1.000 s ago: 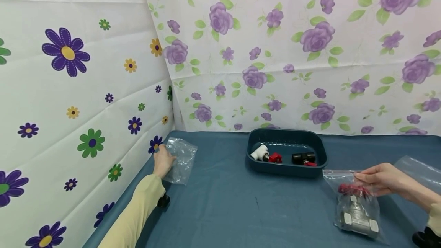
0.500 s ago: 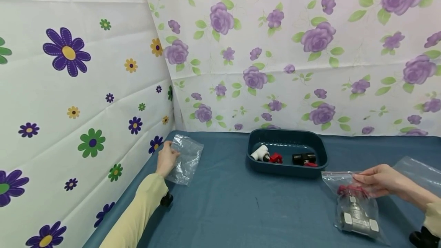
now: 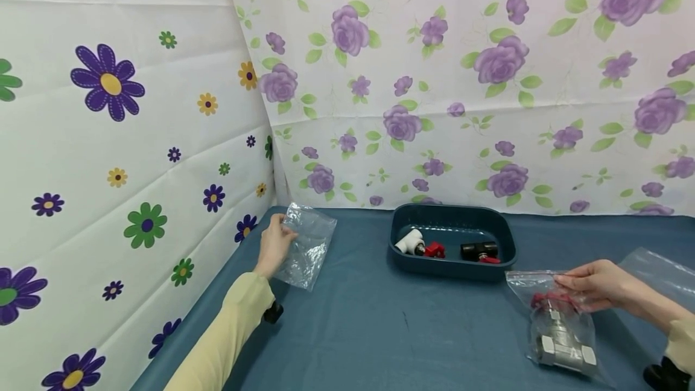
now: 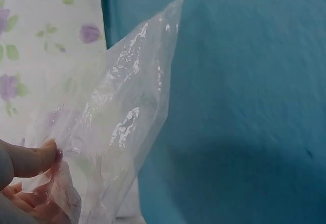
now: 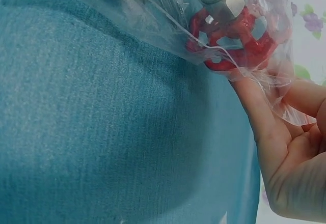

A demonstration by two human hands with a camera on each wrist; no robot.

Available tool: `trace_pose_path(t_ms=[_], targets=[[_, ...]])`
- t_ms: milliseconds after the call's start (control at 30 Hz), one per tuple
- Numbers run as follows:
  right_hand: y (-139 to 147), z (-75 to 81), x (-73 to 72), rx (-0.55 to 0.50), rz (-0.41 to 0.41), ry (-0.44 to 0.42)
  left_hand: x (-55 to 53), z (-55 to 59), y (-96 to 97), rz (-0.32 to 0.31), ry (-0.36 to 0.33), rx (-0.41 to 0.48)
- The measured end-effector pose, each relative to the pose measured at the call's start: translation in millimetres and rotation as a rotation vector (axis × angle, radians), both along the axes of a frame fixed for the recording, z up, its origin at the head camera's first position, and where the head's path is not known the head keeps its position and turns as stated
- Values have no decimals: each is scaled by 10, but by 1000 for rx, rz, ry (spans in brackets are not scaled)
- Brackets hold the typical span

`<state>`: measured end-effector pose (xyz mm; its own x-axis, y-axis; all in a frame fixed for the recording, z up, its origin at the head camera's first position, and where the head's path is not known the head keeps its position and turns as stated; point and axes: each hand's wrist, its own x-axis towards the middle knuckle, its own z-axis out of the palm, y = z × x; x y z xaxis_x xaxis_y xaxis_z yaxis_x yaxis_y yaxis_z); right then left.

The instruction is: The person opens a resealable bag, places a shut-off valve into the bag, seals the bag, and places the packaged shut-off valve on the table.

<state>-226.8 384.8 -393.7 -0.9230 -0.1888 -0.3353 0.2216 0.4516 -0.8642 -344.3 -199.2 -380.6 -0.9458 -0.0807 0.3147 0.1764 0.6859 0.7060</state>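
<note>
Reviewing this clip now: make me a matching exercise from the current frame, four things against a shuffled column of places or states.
Things:
1. Metal valve
2. White valve
3. Left hand
4. Black valve

Places or states:
A. Pinching a clear bag
B. Inside the tray, on its right side in the head view
C. Inside a see-through pouch gripped by the right hand
D. Inside the tray, on its left side in the head view

Pairs: 1-C, 2-D, 3-A, 4-B
</note>
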Motion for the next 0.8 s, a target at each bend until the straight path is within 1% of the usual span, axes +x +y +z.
trace_pose_path(t_ms=[167, 400, 467, 567, 700, 800], targets=[[-1, 11, -1, 12, 5, -1, 19, 78, 129, -20, 46, 26], [-17, 12, -27, 37, -30, -34, 89, 225, 335, -55, 99, 84], [-25, 19, -26, 61, -36, -35, 108, 263, 391, -64, 115, 88], [-35, 33, -25, 114, -32, -11, 136, 311, 469, -77, 137, 99], [-51, 47, -26, 180, -35, 18, 177, 352, 556, -106, 160, 114], [-57, 52, -33, 204, -41, 24, 205, 362, 605, -129, 174, 121]])
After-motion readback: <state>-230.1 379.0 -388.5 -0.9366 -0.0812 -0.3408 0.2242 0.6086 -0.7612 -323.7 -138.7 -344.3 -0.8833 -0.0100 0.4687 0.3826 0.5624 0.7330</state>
